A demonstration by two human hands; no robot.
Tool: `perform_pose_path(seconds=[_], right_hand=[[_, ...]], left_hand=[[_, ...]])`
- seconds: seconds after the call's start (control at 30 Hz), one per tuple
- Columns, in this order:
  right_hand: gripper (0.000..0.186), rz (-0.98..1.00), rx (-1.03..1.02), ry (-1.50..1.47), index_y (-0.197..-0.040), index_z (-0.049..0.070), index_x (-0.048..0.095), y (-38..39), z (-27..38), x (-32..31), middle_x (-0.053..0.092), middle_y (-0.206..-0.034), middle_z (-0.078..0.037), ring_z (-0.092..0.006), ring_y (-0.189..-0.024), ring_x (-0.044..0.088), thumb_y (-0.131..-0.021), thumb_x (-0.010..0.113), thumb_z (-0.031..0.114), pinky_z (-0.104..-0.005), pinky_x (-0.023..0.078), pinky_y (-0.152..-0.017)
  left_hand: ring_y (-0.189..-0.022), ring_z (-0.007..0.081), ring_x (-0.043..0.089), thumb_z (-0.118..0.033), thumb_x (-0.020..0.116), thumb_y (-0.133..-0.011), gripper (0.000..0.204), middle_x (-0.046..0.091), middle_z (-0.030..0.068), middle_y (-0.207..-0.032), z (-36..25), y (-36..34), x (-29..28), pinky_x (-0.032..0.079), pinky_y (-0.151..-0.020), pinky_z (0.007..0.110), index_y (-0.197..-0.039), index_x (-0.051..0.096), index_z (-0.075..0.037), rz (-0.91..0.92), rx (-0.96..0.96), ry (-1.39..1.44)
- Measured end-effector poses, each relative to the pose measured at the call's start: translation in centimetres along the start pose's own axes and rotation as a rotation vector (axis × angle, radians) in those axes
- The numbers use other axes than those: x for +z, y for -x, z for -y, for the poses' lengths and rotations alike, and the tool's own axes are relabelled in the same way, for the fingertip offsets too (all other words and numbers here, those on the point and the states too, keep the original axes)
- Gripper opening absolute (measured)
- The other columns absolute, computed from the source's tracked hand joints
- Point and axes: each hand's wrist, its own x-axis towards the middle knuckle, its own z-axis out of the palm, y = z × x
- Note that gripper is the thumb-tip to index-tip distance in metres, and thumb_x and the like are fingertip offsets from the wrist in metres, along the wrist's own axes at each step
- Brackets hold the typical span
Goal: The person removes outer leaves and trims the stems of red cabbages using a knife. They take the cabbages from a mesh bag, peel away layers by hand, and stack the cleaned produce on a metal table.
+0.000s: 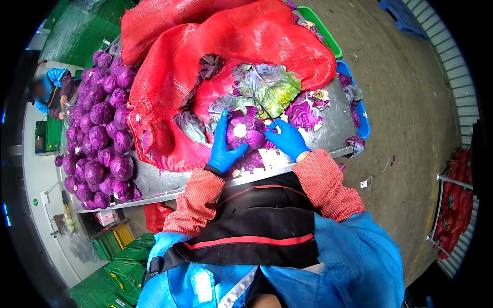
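A trimmed red cabbage [252, 134] with its pale cut stem facing up rests at the table's near edge, between my two hands. Blue-gloved, my left hand [224, 149] cups its left side, thumb and fingers spread around it. My right hand [288, 139], also gloved, grips a knife [264, 109] at the cabbage's right side; its thin dark blade points up and left, and its handle is mostly hidden. Just beyond lie loose green-purple outer leaves [269, 87]. Purple leaf scraps and pale stem bits [306, 110] lie to the right.
A red mesh sack [169, 77] covers much of the metal table [159, 179]. Peeled red cabbages [97, 128] are heaped at left. Blue [363, 115] and green bins [321, 28] stand along the right edge. A co-worker [54, 90] stands far left; green crates [123, 272] sit lower left.
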Motion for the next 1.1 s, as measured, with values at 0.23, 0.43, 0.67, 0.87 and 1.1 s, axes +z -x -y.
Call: perform_pose_path(seconds=[0.23,0.43,0.67,0.87,1.1], right_hand=[[0.062,0.058,-0.007,0.05,-0.117,0.0,0.051,-1.4,1.6,0.7,0.061,-0.104,-0.022,-0.0326,-0.093,0.061,-0.078,0.061,0.048,-0.0377,0.048,-0.08],[0.037,-0.035,-0.05,0.182,-0.107,0.01,0.056,0.1,-1.8,-1.5,0.061,-0.096,-0.018,-0.0341,-0.086,0.06,-0.085,0.052,0.039,-0.0412,0.047,-0.073],[0.029,-0.116,-0.302,0.518,-0.096,0.004,0.058,5.9,0.4,-3.3,0.061,-0.08,-0.021,-0.0357,-0.068,0.061,-0.09,0.046,0.03,-0.0446,0.048,-0.059],[0.037,-0.181,-0.068,0.325,-0.108,0.002,0.056,5.5,-2.0,-5.6,0.061,-0.088,-0.024,-0.0394,-0.08,0.059,-0.09,0.048,0.034,-0.0441,0.047,-0.067],[0.061,-0.311,-0.188,0.33,-0.112,0.003,0.054,-0.7,1.9,0.4,0.062,-0.094,-0.018,-0.0322,-0.081,0.061,-0.073,0.068,0.048,-0.0382,0.048,-0.068]], left_hand=[[-0.128,0.0353,0.03,-0.027,0.078,-0.06,0.102,0.031,0.0195,-0.138,-3.0,-0.4,0.7,0.024,-0.107,0.042,-0.141,0.02,-0.004,0.053,0.048,-0.283],[-0.124,0.0322,0.035,-0.027,0.08,-0.061,0.101,0.035,0.0183,-0.136,-3.1,-0.9,0.8,0.028,-0.105,0.04,-0.14,0.022,-0.003,-0.022,-0.016,-0.231],[-0.115,0.0357,0.039,-0.027,0.08,-0.059,0.103,0.039,0.0216,-0.125,-2.5,-0.8,1.3,0.032,-0.1,0.041,-0.141,0.022,-0.005,-0.097,-0.136,-0.258],[-0.113,0.0358,0.041,-0.026,0.081,-0.058,0.103,0.039,0.0215,-0.125,-2.9,-0.9,1.4,0.033,-0.1,0.041,-0.14,0.023,-0.005,-0.072,-0.063,-0.331],[-0.124,0.0277,0.036,-0.019,0.08,-0.062,0.1,0.035,0.0169,-0.136,0.2,-0.6,-0.8,0.028,-0.105,0.038,-0.141,0.021,-0.004,0.007,-0.113,0.07]])
